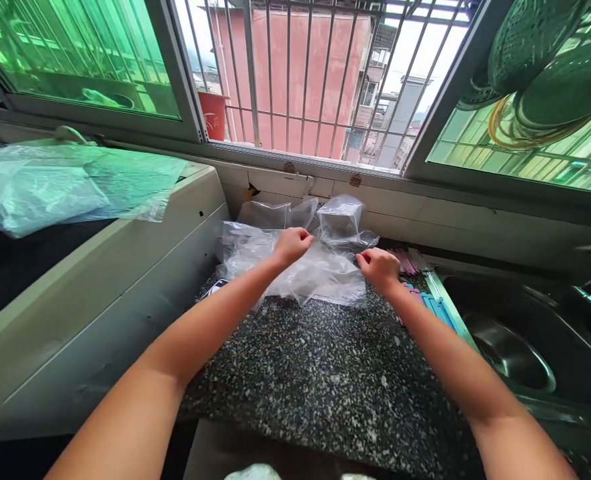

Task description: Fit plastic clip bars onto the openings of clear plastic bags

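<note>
1. Our left hand [291, 245] and right hand [378, 267] pinch the clear plastic bags [303, 263] with curled fingers.
2. The bags lie crumpled, unsorted, left of the sink [513, 347]; we judge most handling remains.

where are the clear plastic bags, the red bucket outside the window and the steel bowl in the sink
clear plastic bags [320, 273], head view, flat sheet between the two hands
red bucket [213, 115], head view, its front wall behind the bars
steel bowl [513, 353], head view, its inner bottom
</note>
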{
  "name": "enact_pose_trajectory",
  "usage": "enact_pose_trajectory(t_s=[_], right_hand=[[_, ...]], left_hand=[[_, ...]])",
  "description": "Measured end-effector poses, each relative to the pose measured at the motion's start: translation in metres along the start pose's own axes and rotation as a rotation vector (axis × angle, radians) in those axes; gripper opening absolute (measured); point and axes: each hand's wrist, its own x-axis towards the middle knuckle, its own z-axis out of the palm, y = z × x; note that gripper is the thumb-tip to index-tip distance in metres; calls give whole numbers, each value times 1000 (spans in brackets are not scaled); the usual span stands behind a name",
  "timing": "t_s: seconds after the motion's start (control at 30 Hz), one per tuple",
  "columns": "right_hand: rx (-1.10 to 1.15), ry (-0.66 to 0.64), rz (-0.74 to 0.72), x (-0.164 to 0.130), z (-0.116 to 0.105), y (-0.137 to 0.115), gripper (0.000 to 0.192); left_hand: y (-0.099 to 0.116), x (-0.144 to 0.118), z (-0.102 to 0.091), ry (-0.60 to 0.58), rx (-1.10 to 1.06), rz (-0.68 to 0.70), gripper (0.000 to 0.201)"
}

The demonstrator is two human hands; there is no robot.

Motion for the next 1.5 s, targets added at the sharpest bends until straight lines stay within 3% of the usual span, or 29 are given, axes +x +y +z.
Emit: enact_pose_trajectory(t_s=[0.17,0.33,0.5,0.77,0.9,1.0,1.07,1.17,1.23,1.33,1.5], right_hand=[[20,-46,-163,16,5,-50,25],[-16,-136,-295,38,13,-89,26],[-35,-176,-378,61,24,-111,25],[-92,-230,-530,73,39,-114,27],[-103,-224,-532,76,39,-117,25],[-78,-184,-518,70,34,-111,25],[-29,-117,-528,60,31,-103,23],[16,-52,-562,38,26,-86,21],[31,-42,-567,23,25,-75,21],[41,-43,-535,6,25,-60,21],[50,-38,-467,-2,24,-45,20]], left_hand=[[-59,-1,-51,107,36,-124,21],[-95,-1,-74,157,42,-206,19],[-99,2,-69,106,117,-161,19],[-92,8,-46,-4,201,28,22],[-90,11,-41,28,237,69,21],[-86,1,-41,123,324,235,22],[-81,-13,-40,131,418,488,24],[-72,-37,-31,-73,546,946,24],[-67,-49,-23,-198,604,1126,20],[-61,-60,-13,-276,664,1203,14],[-61,-61,-15,-286,691,1140,12]])
